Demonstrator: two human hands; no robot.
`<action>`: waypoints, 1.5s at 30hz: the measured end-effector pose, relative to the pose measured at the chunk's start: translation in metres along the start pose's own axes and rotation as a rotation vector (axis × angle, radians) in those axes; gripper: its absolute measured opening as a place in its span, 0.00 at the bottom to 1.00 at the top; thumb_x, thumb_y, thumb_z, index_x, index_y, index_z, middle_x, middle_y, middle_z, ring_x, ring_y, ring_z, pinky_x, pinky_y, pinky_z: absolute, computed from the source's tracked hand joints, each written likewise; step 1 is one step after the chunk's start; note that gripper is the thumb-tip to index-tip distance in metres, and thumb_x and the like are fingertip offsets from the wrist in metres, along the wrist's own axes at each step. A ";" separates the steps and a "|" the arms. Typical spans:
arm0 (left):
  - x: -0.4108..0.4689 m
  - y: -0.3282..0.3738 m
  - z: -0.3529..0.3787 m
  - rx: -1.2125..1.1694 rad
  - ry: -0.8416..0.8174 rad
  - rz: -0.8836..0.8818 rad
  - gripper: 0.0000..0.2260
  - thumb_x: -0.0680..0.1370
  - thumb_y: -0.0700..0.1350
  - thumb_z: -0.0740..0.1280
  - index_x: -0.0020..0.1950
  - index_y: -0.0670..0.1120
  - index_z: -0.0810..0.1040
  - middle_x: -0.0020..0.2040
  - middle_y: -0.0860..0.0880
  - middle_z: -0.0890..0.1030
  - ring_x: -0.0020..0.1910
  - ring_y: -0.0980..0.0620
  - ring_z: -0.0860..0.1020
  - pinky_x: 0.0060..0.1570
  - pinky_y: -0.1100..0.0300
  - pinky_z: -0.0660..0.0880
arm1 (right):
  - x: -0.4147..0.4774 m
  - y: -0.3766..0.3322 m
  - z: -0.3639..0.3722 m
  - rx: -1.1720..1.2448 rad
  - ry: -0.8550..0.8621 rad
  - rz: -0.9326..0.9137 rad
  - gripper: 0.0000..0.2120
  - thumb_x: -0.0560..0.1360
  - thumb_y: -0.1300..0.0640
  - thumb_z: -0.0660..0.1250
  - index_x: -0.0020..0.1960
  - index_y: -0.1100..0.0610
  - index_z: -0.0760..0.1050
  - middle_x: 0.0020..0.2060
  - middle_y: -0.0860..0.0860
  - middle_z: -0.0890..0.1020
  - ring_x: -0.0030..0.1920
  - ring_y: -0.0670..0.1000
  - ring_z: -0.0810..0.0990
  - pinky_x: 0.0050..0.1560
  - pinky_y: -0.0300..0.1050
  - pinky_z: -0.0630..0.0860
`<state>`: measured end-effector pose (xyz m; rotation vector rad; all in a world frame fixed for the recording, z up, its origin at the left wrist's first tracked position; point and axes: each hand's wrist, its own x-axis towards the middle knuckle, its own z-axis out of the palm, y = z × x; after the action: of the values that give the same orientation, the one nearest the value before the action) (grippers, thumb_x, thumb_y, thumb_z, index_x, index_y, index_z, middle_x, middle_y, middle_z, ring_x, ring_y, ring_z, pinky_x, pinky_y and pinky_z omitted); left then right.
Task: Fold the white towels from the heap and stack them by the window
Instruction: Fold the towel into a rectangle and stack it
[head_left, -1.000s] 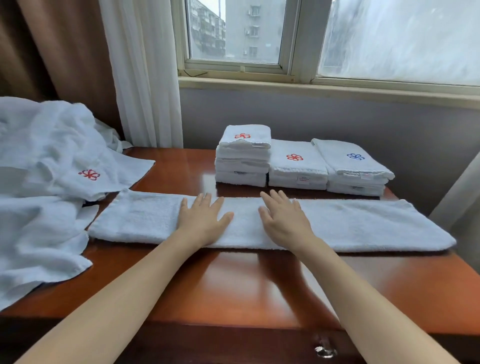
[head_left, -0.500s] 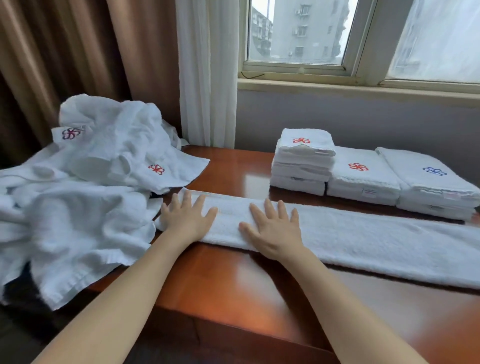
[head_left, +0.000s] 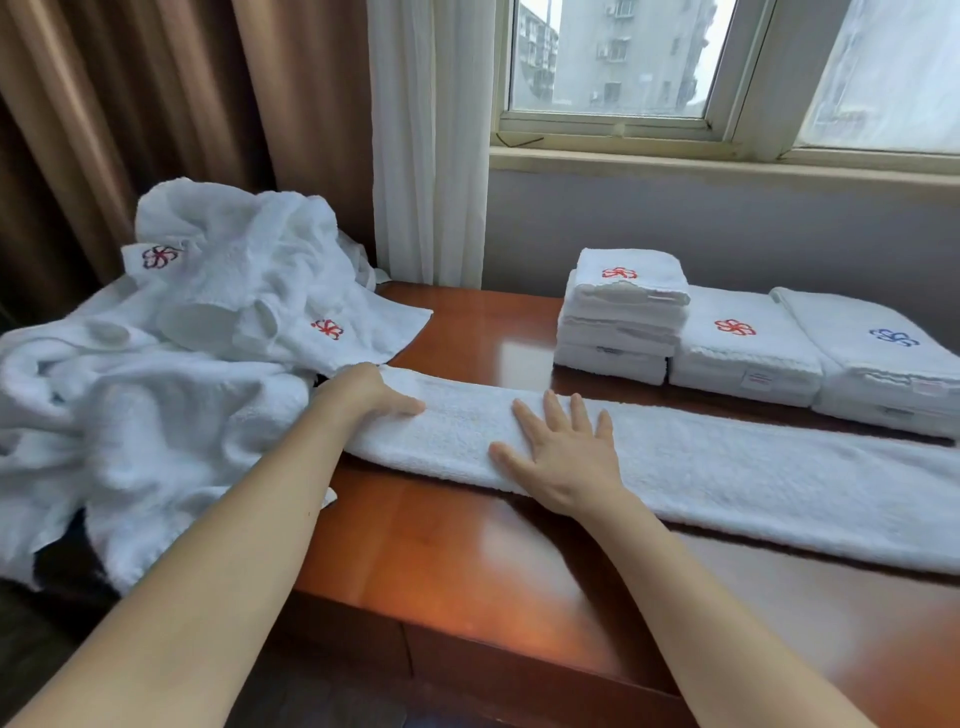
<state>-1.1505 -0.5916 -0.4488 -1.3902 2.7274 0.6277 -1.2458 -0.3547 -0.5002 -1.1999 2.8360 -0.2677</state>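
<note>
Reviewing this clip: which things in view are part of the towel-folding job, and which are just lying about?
In the job: towel strip, with the left hand gripping its end and the right hand flat on it; towel heap; folded stacks under the window.
Just there: wooden table, brown curtain, sheer white curtain.

Your left grip (head_left: 371, 395) clasps the long towel (head_left: 727, 467) at its left end, thumb on top, fingers hidden. Your right grip (head_left: 563, 454) lies flat on it nearby, fingers spread.
</note>
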 end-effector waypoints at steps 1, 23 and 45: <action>0.000 0.001 0.000 -0.011 -0.002 0.000 0.42 0.67 0.64 0.75 0.74 0.43 0.67 0.70 0.44 0.72 0.68 0.45 0.71 0.64 0.52 0.70 | 0.000 0.000 0.000 0.000 -0.001 0.001 0.37 0.75 0.27 0.44 0.80 0.41 0.47 0.81 0.52 0.46 0.79 0.58 0.38 0.75 0.64 0.35; -0.059 0.092 -0.042 -0.765 -0.211 0.457 0.14 0.76 0.46 0.71 0.59 0.43 0.78 0.52 0.41 0.83 0.52 0.43 0.83 0.50 0.50 0.80 | -0.010 0.013 -0.049 1.051 -0.059 0.059 0.28 0.81 0.36 0.52 0.78 0.42 0.56 0.78 0.43 0.60 0.78 0.48 0.57 0.74 0.48 0.50; -0.103 0.190 0.074 -0.956 -0.471 0.484 0.13 0.85 0.50 0.54 0.62 0.46 0.74 0.58 0.45 0.81 0.52 0.47 0.81 0.49 0.54 0.80 | -0.048 0.120 -0.073 1.130 0.162 0.397 0.39 0.72 0.67 0.67 0.79 0.53 0.56 0.58 0.54 0.75 0.50 0.51 0.78 0.34 0.38 0.74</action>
<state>-1.2486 -0.3859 -0.4315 -0.4229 2.3843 2.1426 -1.3056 -0.2280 -0.4505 -0.3638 2.2207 -1.6547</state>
